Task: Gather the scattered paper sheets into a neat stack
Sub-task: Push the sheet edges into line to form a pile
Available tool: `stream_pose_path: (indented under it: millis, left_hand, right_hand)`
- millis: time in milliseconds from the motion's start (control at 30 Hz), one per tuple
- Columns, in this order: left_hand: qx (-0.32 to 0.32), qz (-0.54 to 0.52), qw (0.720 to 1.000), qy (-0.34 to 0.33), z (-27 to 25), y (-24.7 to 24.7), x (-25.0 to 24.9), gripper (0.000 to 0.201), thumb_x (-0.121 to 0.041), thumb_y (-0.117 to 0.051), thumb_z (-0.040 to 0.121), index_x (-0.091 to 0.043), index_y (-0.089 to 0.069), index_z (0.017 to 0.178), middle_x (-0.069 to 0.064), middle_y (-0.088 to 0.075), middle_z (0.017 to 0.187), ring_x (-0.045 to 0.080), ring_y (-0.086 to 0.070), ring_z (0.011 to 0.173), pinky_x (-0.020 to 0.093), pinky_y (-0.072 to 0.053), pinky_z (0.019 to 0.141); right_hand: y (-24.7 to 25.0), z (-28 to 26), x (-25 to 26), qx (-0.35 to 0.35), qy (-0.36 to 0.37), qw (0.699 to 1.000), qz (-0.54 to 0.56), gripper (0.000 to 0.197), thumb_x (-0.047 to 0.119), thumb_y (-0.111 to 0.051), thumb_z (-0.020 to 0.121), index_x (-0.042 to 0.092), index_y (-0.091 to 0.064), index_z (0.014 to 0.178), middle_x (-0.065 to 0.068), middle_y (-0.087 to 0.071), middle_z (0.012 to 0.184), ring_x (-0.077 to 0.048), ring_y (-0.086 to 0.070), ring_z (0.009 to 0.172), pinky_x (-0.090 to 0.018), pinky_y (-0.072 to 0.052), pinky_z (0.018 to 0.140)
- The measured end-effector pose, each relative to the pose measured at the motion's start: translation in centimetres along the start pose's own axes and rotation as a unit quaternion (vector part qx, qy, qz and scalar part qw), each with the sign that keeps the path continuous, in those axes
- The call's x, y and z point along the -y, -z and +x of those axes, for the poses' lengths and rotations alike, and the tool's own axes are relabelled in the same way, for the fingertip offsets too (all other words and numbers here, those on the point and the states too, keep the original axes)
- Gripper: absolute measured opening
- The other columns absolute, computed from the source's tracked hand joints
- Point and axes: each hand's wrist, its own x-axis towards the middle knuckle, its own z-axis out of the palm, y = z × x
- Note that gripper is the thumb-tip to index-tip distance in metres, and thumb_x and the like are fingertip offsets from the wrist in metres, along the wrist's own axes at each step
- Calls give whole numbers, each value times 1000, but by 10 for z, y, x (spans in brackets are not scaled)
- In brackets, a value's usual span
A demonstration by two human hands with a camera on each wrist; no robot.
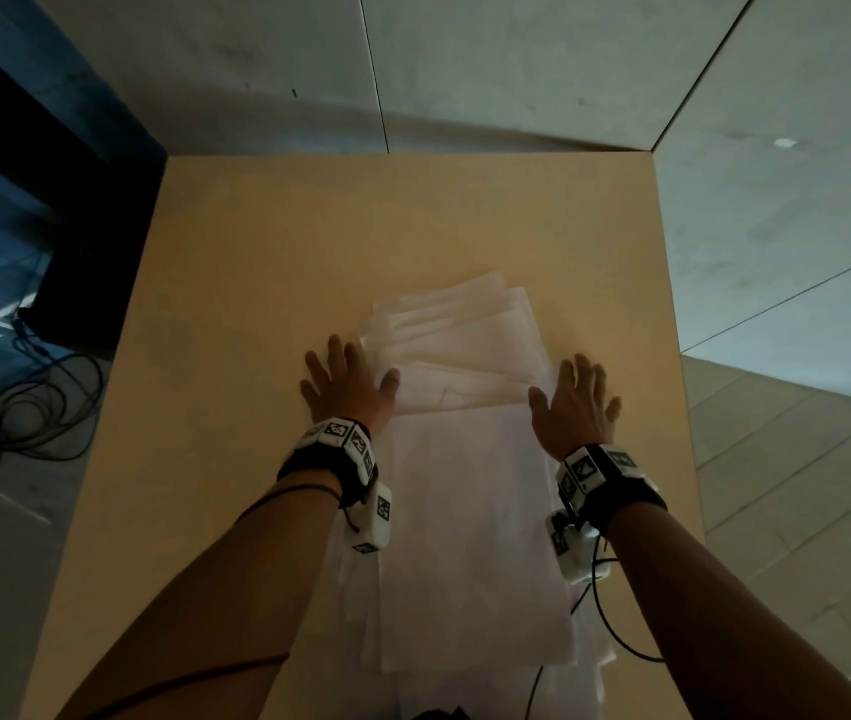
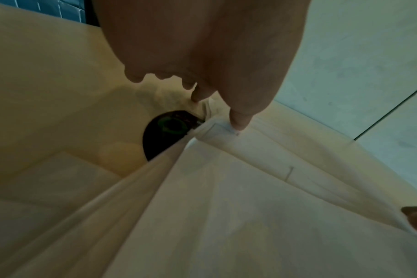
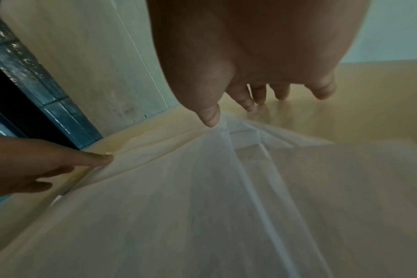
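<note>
Flanking the loose pile of paper sheets lying mid-table: left hand and right hand, fingers spread flat, thumbs touching sheet edges, gripping nothing. Showing no legible writing.

Bare table lies beyond and beside the paper sheets, which alone occupy its middle.
</note>
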Motion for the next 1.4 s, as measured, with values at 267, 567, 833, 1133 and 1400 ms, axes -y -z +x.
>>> stream_pose_path:
  millis: [267,567,833,1133,1400]
  left_hand:
    - [-18,-29,999,-24,-4,-12,-33,77,-59,-37,93,-23,-7,154,-3,2,162,35,6,148,53,-10,118]
    - [-21,-17,999,-44,-3,-14,-39,74,-50,-33,98,-15,-1,155,2,4,163,31,2,149,51,-10,119]
    - [-41,-123,991,13,14,16,-43,86,-48,-54,90,-20,-4,154,12,-18,156,37,-19,140,50,-32,108]
    - [-51,-154,987,-2,8,26,-11,76,-42,-57,89,-19,-20,152,15,-30,151,39,-27,136,50,-33,107]
    - [-9,-85,993,87,-106,-48,66,84,-55,-47,91,-16,-8,154,6,-2,162,31,-7,147,48,-23,115]
  right_hand:
    - [-3,2,6,-41,20,999,16,53,40,-41,96,15,-34,142,-6,-22,154,-29,-14,145,-55,-17,116]
    - [-14,-4,9,-25,18,999,7,64,42,-35,98,11,-16,150,-3,-10,159,-28,-1,148,-55,-7,118]
    - [11,17,4,-51,-36,997,44,51,42,-46,93,15,-41,136,-11,-37,140,-33,-32,129,-51,-34,101]
    - [21,4,-9,-36,-56,993,102,53,38,-51,92,19,-39,140,-8,-33,142,-32,-34,128,-51,-35,102]
    - [-11,-102,-69,-1,-76,993,88,54,42,-49,93,17,-39,139,-9,-32,140,-33,-35,125,-48,-40,99]
